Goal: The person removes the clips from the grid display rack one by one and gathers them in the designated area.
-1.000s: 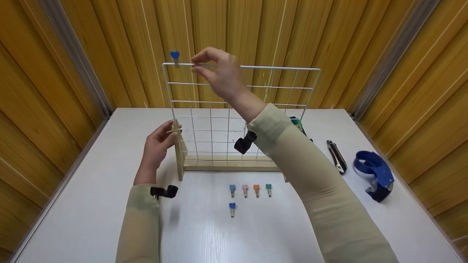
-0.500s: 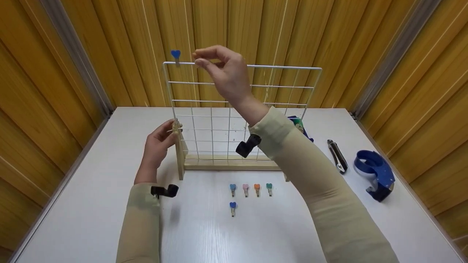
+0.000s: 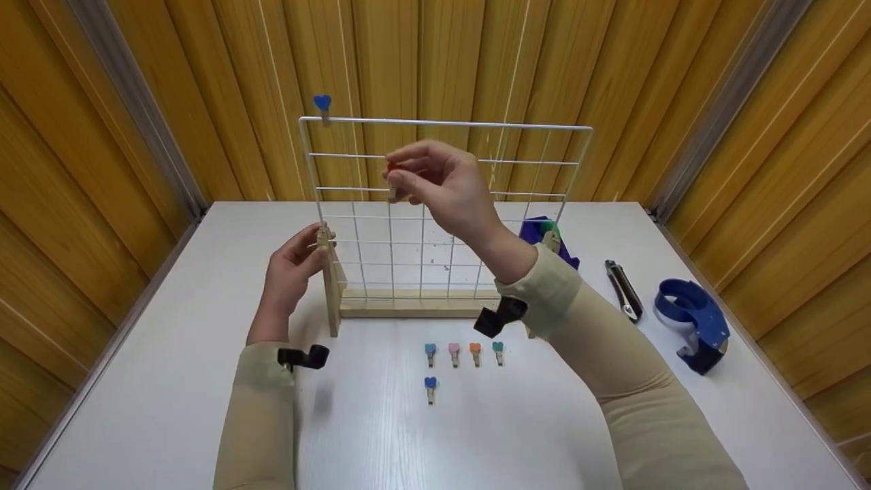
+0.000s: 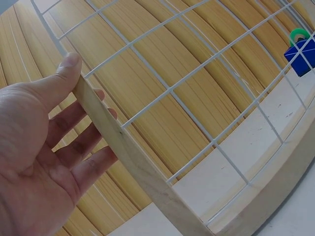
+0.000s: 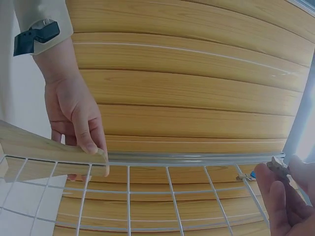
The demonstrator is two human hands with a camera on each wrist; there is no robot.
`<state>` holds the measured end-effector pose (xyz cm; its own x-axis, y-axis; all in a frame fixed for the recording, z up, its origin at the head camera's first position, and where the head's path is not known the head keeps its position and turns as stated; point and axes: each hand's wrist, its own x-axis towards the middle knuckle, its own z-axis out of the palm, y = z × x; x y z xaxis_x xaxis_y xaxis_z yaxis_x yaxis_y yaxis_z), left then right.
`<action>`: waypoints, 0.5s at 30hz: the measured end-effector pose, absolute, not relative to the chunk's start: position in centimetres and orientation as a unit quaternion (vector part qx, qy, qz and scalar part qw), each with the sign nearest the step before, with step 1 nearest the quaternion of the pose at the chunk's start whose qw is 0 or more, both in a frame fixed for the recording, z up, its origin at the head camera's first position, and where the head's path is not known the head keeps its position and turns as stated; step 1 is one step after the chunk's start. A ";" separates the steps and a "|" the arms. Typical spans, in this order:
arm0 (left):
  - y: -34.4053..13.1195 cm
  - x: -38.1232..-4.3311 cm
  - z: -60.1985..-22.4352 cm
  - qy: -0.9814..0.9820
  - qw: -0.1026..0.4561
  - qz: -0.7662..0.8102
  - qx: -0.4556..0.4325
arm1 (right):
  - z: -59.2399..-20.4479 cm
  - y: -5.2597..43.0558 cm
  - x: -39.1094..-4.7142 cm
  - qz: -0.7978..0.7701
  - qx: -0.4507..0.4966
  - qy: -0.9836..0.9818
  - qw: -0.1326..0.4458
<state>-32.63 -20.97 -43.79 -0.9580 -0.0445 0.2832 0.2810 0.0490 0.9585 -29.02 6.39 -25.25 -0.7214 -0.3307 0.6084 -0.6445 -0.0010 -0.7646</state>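
Note:
A white wire grid rack (image 3: 446, 124) stands upright in a wooden base (image 3: 408, 309). My left hand (image 3: 284, 275) grips the rack's left wooden post (image 4: 120, 142), thumb in front and fingers behind. In front of the grid, my right hand (image 3: 452, 187) pinches a small wooden clothespin (image 3: 392, 194) with an orange-red top, mostly covered by the fingers; the right wrist view shows its clip end (image 5: 279, 167). A blue heart clothespin (image 3: 322, 103) is clipped on the top bar near the left corner.
Heart clothespins lie before the rack: light blue (image 3: 430, 354), pink (image 3: 454, 354), orange (image 3: 475, 352), green (image 3: 499, 352) and dark blue (image 3: 430, 388). At right are a utility knife (image 3: 623, 291) and a blue tape dispenser (image 3: 701, 323). Another blue item (image 3: 534, 231) sits behind the rack.
My right hand has come away from the top bar, moving down and to the right with the orange-topped clothespin. The left hand stays on the post.

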 end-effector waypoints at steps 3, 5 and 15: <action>-21.0 -32.7 -43.8 -0.713 0.119 -0.686 -0.085 | -26.3 7.4 -28.8 0.610 0.342 -0.705 0.114; -21.0 -32.6 -43.8 -0.713 0.118 -0.686 -0.085 | -26.9 8.0 -28.6 0.614 0.337 -0.706 0.105; -21.2 -32.6 -43.7 -0.716 0.114 -0.683 -0.081 | -30.4 10.9 -28.0 0.636 0.323 -0.696 0.082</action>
